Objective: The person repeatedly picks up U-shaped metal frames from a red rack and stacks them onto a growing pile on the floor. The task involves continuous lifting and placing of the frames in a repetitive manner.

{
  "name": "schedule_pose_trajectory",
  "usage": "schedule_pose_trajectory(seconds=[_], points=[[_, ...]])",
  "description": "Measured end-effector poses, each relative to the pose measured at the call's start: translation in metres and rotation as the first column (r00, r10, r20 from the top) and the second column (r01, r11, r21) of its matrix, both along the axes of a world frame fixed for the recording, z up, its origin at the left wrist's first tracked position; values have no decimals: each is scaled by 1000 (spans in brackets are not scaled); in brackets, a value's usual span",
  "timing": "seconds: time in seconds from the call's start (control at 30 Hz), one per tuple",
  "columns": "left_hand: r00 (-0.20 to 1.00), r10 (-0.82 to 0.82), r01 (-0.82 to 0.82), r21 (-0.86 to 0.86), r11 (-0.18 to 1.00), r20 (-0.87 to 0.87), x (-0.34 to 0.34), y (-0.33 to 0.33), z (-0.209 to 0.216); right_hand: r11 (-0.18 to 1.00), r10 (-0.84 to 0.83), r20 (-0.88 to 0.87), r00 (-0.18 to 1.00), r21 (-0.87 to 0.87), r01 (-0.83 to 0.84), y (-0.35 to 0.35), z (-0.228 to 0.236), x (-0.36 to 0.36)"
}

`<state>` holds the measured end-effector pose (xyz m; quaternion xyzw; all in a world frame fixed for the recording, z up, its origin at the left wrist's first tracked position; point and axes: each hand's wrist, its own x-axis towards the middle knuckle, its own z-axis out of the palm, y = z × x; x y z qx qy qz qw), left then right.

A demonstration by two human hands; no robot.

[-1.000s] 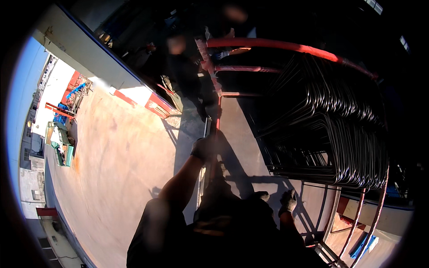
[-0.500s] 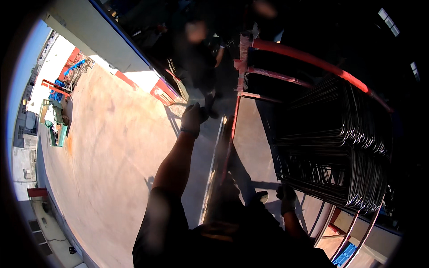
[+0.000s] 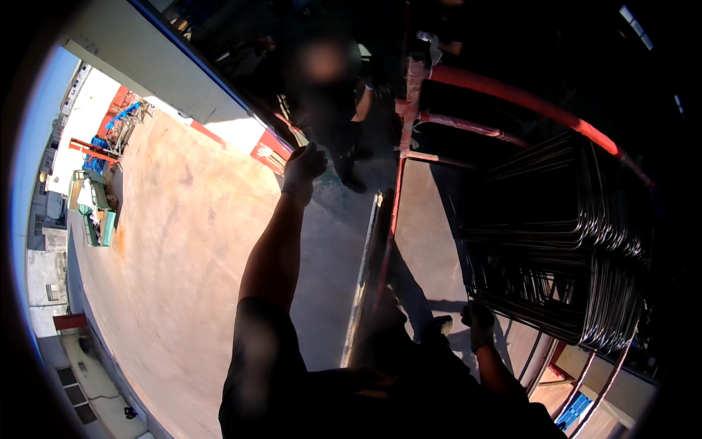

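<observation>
My left hand (image 3: 303, 170) is stretched out ahead, its fingers curled closed in shade; whatever is in them, if anything, cannot be made out. Low on the right, my right hand (image 3: 480, 323) is also closed, in a dark covering, close by the lower left edge of a stack of black bent-wire frames (image 3: 596, 285). Contact between that hand and the wires is unclear. The frames hang beside a red-wrapped rack (image 3: 414, 95) with curved red bars. Below the rack's upright, a long narrow piece with a pale, worn edge (image 3: 360, 293) runs toward my body.
Another person (image 3: 333, 121) stands ahead in the shade, near a white and red wall base (image 3: 256, 139). Sunlit concrete floor (image 3: 183, 241) spreads to the left. A green cart (image 3: 91, 208) and blue and red items (image 3: 95, 154) stand far left. A blue pallet-like thing (image 3: 574, 411) lies lower right.
My left hand has moved slightly up and left, staying closed. The rack, wire frames and long piece sit a little further right in view. The person ahead shows more clearly.
</observation>
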<state>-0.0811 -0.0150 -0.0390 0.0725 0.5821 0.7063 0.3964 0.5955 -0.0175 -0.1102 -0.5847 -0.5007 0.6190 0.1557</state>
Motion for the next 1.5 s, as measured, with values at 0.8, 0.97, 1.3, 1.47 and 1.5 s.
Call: schedule_pose_trajectory(seconds=[0.8,0.97,1.3,1.47,1.5], points=[[651,-156,29,-181,983,-743,-22,25,-27,986,68,-353,933,-117,-116,69,39,-204],[317,-343,-26,-370,929,-884,-5,16,-22,975,203,-461,864,15,-220,113,21,-293],[1000,13,-14,-45,999,-21,101,10,-74,895,443,-473,761,284,-344,170,1,-430],[697,194,-267,1,964,-690,89,-5,-24,943,247,-626,740,-19,-331,168,-25,-480],[537,183,-302,16,953,-824,75,-15,-8,928,69,-661,747,-232,-290,165,-28,-497]])
